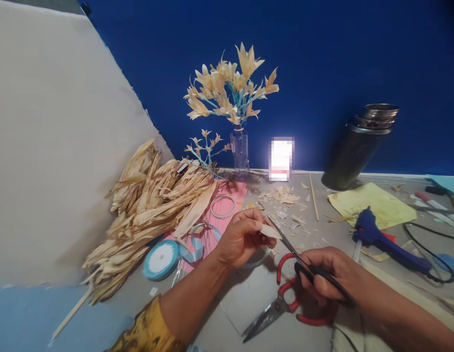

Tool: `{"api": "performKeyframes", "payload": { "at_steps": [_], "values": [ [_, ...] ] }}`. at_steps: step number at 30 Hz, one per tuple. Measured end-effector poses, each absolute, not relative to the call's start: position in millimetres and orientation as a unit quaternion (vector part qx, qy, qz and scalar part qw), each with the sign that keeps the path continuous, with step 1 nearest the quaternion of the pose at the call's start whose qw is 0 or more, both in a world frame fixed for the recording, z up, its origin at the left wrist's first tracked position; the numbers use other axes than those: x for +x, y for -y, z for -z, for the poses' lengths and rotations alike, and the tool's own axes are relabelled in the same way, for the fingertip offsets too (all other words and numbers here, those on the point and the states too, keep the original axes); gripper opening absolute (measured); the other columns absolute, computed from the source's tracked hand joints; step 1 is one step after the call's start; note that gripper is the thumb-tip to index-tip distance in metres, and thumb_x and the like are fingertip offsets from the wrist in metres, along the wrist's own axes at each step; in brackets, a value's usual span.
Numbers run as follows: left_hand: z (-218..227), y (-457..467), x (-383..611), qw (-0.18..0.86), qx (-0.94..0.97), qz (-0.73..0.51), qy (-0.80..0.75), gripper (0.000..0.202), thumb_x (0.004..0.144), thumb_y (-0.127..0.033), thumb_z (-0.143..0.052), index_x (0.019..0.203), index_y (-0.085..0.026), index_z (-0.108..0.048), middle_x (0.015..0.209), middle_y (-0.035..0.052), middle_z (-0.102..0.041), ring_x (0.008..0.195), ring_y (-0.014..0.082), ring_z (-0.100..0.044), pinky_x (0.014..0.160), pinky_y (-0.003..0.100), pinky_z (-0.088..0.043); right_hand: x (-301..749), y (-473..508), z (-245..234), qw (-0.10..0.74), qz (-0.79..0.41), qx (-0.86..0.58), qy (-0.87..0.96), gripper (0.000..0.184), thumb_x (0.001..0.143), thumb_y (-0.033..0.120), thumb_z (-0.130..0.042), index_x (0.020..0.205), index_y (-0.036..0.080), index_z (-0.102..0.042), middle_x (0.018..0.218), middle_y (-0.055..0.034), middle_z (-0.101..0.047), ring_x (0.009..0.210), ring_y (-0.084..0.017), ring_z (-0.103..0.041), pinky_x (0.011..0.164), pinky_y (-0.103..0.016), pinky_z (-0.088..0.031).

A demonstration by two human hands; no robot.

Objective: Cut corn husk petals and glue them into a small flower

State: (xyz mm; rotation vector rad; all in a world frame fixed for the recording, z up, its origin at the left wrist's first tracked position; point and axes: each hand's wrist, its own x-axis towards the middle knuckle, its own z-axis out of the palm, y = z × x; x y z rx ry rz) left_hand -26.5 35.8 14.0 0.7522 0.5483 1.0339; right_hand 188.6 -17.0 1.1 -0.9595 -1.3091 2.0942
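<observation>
Between thumb and fingers, my left hand [245, 237] pinches a small pale piece of dried husk [271, 231]. My right hand [328, 274] grips black-handled scissors [285, 239], their blades pointing up and left beside the husk piece. Whether the blades touch it I cannot tell. Under my right hand lies a second pair of scissors [274, 310] with red handles, its blades toward the lower left. Small husk scraps [282, 195] are scattered just beyond my hands. Left of my left wrist sits a roll of light blue ribbon [161, 259].
A big bundle of dried husks [157, 205] lies at left by the wall. Husk flowers [227, 83] stand in a clear bottle [240, 151] at the back, near a bright blurred screen [281, 159]. On the right are a dark flask [355, 151], a yellow sheet [374, 203] and a blue glue gun [388, 244].
</observation>
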Motion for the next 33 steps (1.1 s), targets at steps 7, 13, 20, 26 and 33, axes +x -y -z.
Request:
{"api": "performKeyframes", "payload": {
  "at_steps": [7,13,20,26,33],
  "values": [
    [-13.8,-35.9,-26.4,0.765,0.351,-0.475,-0.255,0.015,0.063,-0.019,-0.071,0.062,-0.015,-0.056,0.067,0.0035,-0.067,0.053,0.015,-0.061,0.055,0.029,-0.049,190.0,18.4,2.3,0.246,-0.768,-0.35,0.477,0.055,0.066,0.065,-0.084,0.077,0.015,-0.064,0.064,0.0,-0.061,0.065,-0.018,-0.064,0.059,-0.027,-0.049],
    [-14.4,-35.7,-27.5,0.77,0.337,-0.475,-0.261,0.016,0.062,-0.019,-0.072,0.062,-0.014,-0.056,0.068,0.0023,-0.066,0.052,0.0143,-0.061,0.055,0.03,-0.05,189.7,18.8,3.5,0.234,-0.766,-0.36,0.479,0.051,0.07,0.06,-0.083,0.08,0.014,-0.064,0.072,-0.0047,-0.067,0.07,-0.02,-0.067,0.061,-0.028,-0.05],
    [-16.8,-35.8,-28.2,0.772,0.339,-0.47,-0.262,0.02,0.061,-0.021,-0.074,0.061,-0.015,-0.054,0.067,0.0018,-0.064,0.051,0.0132,-0.059,0.056,0.031,-0.05,188.6,19.8,0.9,0.236,-0.761,-0.362,0.484,0.055,0.067,0.065,-0.083,0.077,0.014,-0.064,0.072,-0.005,-0.067,0.061,-0.013,-0.056,0.057,-0.025,-0.046],
    [-17.7,-35.6,-28.6,0.766,0.347,-0.473,-0.264,0.018,0.062,-0.021,-0.073,0.06,-0.015,-0.056,0.064,0.0021,-0.064,0.052,0.0141,-0.06,0.055,0.03,-0.051,189.3,19.6,0.4,0.226,-0.757,-0.371,0.489,0.051,0.07,0.061,-0.082,0.073,0.015,-0.061,0.066,-0.0012,-0.061,0.057,-0.011,-0.046,0.056,-0.024,-0.043],
    [-15.5,-37.1,-31.1,0.761,0.356,-0.468,-0.275,0.015,0.062,-0.02,-0.072,0.061,-0.015,-0.057,0.065,0.0017,-0.065,0.048,0.015,-0.062,0.051,0.029,-0.051,186.1,24.0,10.8,0.247,-0.811,-0.332,0.413,0.044,0.07,0.048,-0.086,0.071,0.016,-0.056,0.058,0.005,-0.049,0.053,-0.007,-0.035,0.053,-0.022,-0.037]
  ]
}}
